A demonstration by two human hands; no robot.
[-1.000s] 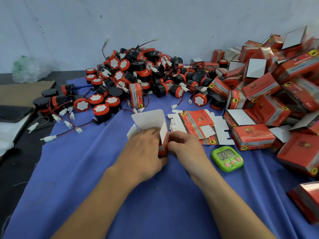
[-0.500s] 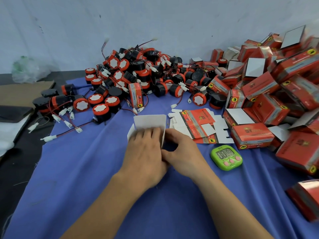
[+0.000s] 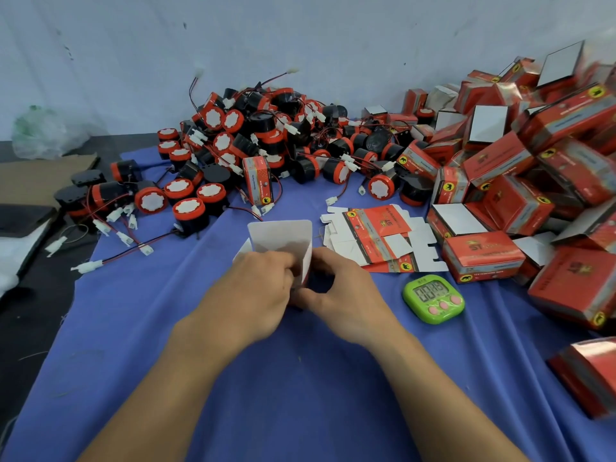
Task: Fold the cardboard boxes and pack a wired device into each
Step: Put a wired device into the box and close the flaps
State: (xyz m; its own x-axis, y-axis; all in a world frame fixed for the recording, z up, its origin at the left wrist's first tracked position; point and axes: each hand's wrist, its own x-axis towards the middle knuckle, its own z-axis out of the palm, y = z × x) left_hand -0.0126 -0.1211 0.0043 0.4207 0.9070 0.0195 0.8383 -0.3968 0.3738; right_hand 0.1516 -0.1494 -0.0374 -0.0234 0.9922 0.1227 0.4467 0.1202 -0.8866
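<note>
blue cloth [image 3: 300,378], box [image 3: 280,233] is gripped by both left hand [image 3: 253,288] and right hand [image 3: 346,295]; its hidden side is probably best creased squarely.

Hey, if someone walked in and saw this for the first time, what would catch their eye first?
Probably the heap of red-and-black wired devices at the back of the blue cloth, and the pile of red boxes spilling down the right side. In the middle, the left hand and right hand hold a half-folded box, with a green timer just to its right.
</note>
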